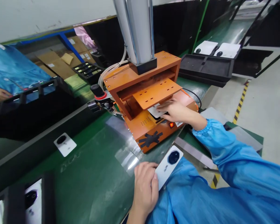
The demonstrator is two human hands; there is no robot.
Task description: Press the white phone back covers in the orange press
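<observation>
My left hand is closed on the edge of a white phone back cover with a large dark camera ring, held tilted near my lap. My right hand reaches under the raised plate of an orange pneumatic press. Its fingers grip a second white phone back cover lying at the press bed, partly hidden by the hand and the plate. A red lit switch glows on the press front, just below my right wrist.
On the green bench, another phone back cover lies at the left. Black trays with covers stand at the lower left and back right. A pressure regulator juts from the press. A co-worker's blue sleeve shows at far left.
</observation>
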